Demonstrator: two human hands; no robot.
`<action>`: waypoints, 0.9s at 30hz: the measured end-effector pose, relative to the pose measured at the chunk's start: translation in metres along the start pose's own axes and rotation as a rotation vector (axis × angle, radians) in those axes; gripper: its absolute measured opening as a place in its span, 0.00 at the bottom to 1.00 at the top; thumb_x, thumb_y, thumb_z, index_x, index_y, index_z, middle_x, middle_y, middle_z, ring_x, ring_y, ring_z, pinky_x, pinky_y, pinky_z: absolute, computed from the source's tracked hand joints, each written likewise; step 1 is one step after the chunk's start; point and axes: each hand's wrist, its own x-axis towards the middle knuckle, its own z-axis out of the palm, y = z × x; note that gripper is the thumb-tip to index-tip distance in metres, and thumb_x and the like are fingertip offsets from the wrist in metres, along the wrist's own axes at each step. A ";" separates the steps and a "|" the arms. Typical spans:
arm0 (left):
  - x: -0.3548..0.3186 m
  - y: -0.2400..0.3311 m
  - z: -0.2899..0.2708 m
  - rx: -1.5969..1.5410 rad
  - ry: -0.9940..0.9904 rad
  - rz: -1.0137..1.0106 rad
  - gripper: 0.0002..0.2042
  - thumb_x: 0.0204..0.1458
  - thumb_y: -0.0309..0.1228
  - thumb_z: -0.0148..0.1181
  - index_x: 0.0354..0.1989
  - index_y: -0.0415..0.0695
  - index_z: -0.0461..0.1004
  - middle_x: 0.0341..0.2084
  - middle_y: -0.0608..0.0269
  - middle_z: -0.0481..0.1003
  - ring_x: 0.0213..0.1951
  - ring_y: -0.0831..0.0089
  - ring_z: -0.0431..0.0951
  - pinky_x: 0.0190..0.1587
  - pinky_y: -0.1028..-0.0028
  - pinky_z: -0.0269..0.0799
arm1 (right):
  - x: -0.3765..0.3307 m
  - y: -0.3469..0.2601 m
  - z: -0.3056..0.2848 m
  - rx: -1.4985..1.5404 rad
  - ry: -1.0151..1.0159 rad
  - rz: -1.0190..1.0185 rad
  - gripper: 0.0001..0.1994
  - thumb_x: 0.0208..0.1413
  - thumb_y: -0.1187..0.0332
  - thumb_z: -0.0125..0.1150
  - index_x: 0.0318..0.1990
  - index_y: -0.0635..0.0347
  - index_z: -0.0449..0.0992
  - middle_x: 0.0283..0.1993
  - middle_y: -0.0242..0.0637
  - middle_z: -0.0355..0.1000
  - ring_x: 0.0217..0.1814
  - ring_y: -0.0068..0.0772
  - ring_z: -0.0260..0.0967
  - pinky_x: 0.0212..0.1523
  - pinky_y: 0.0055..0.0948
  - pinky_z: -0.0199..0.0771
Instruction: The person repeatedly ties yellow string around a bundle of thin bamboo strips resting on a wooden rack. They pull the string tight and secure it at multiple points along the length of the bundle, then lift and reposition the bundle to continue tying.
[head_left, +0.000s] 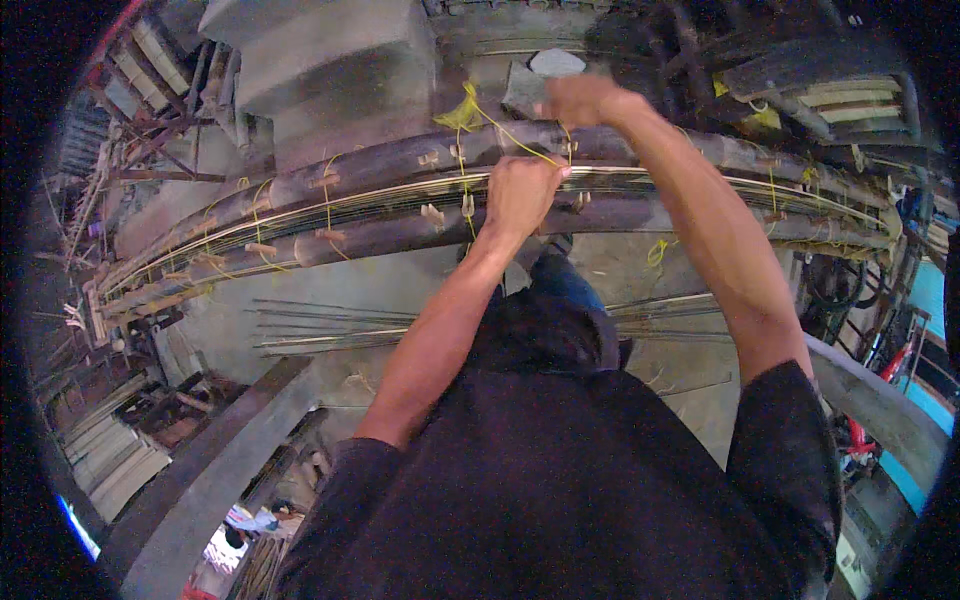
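Two long dark round poles, the far one (390, 170) and the near one (390, 238), run across in front of me. Thin pale and dark strips (390, 195) lie lengthwise between them. Over these strips, my left hand (520, 197) is closed with its thumb and fingers pinching a yellow cord (515, 135). That cord slants across the far pole from a yellow tangle (460, 115). Just beyond the far pole is my right hand (588, 100), smeared by motion; its fingers and anything in them cannot be made out. Small wooden pegs (432, 214) stick out of the poles.
More thin rods (330, 325) lie on the floor beneath the poles, by my legs. A grey beam (215, 470) stands at the lower left. A pale round object (557, 63) sits beyond my right hand. Stacked wooden pieces (850, 105) are at the far right.
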 end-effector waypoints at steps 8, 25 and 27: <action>-0.005 -0.007 0.005 -0.010 0.091 -0.005 0.10 0.51 0.38 0.55 0.32 0.46 0.78 0.27 0.55 0.77 0.32 0.57 0.77 0.36 0.63 0.71 | -0.166 -0.038 0.075 0.639 -0.006 -0.277 0.10 0.52 0.68 0.52 0.43 0.57 0.70 0.31 0.42 0.71 0.33 0.39 0.71 0.36 0.38 0.70; 0.138 -0.107 0.027 -0.624 -0.455 -0.540 0.17 0.56 0.44 0.48 0.39 0.43 0.77 0.27 0.61 0.76 0.29 0.69 0.77 0.32 0.72 0.73 | -0.151 -0.016 0.059 -0.037 0.563 -0.195 0.19 0.41 0.75 0.58 0.45 0.53 0.75 0.31 0.32 0.73 0.34 0.44 0.70 0.35 0.37 0.73; 0.147 -0.107 0.008 -0.177 -0.393 -0.169 0.20 0.55 0.47 0.47 0.42 0.44 0.76 0.32 0.58 0.77 0.34 0.62 0.78 0.39 0.67 0.73 | -0.130 -0.008 0.037 -0.266 0.421 0.005 0.16 0.42 0.76 0.58 0.43 0.55 0.76 0.33 0.34 0.74 0.33 0.43 0.71 0.34 0.37 0.73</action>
